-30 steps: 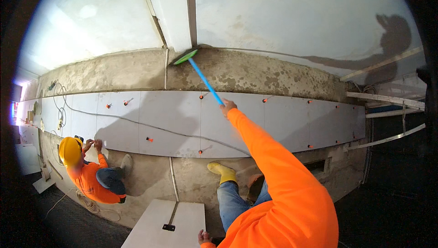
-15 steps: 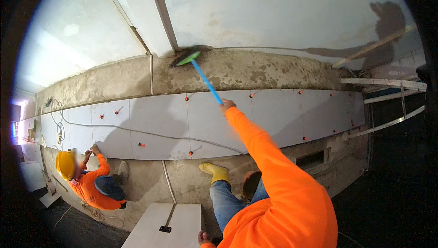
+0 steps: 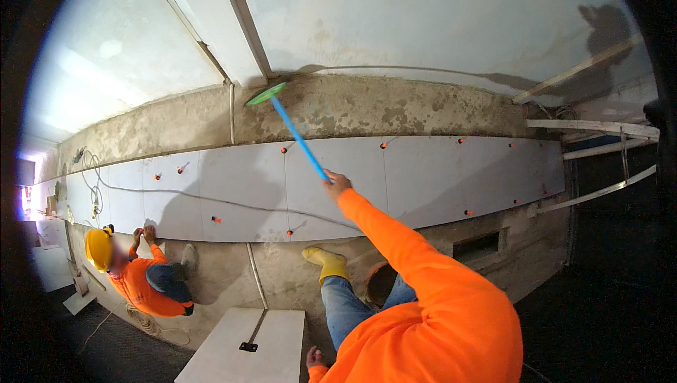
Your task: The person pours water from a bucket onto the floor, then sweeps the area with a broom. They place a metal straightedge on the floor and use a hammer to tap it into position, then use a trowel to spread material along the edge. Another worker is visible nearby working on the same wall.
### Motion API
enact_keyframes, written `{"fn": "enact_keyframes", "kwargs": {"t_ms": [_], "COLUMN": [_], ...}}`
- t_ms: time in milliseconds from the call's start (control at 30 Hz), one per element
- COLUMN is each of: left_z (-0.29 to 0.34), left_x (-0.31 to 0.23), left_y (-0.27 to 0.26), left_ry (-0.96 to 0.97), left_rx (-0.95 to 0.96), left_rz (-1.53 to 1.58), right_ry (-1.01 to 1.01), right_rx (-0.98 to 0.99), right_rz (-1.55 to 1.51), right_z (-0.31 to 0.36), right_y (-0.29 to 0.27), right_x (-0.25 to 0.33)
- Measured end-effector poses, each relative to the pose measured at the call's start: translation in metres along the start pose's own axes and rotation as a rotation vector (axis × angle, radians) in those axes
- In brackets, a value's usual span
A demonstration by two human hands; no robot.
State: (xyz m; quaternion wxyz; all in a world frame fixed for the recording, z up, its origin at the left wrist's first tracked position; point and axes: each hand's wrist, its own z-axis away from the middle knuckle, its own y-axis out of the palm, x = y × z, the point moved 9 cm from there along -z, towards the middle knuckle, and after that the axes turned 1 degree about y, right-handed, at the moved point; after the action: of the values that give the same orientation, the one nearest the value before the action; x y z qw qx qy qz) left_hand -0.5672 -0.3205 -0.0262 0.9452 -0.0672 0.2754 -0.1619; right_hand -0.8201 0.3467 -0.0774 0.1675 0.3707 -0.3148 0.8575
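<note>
My right hand (image 3: 337, 184) is closed around the blue handle of a broom (image 3: 300, 136), with the arm stretched forward over the pale tiles. Its green head (image 3: 266, 94) is tilted over the bare concrete strip by the foot of the wall. The bristles are mostly hidden from above. My left hand (image 3: 314, 357) hangs low beside my body, near a large loose white tile (image 3: 243, 355). Its fingers look loosely apart, with nothing visible in them. A row of large pale tiles (image 3: 335, 185) with small orange-and-black clips (image 3: 289, 233) runs across under my right arm.
A co-worker in a yellow helmet (image 3: 99, 250) crouches at the left, hands at the tile row's near edge. A grey cable (image 3: 233, 204) crosses the tiles. By my yellow boot (image 3: 328, 263) stands a bucket (image 3: 381, 284). A rectangular floor opening (image 3: 476, 245) and metal bars (image 3: 599, 150) lie right.
The broom head has shifted slightly left, and its green top has turned. My right hand has moved a little left and nearer to me. The co-worker's hands have shifted slightly.
</note>
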Motion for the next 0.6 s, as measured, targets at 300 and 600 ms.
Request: {"fn": "enact_keyframes", "kwargs": {"t_ms": [300,600], "left_z": [0.019,-0.004], "left_x": [0.003,0.007], "left_y": [-0.064,-0.014], "left_ry": [-0.150,0.020], "left_rx": [-0.278,0.015], "left_rz": [0.041,-0.166], "right_ry": [0.406,-0.024], "right_rx": [-0.240,-0.129], "right_rz": [0.101,0.035], "right_z": [0.003,-0.001], "right_y": [-0.106,-0.062], "right_x": [-0.099,-0.031]}}
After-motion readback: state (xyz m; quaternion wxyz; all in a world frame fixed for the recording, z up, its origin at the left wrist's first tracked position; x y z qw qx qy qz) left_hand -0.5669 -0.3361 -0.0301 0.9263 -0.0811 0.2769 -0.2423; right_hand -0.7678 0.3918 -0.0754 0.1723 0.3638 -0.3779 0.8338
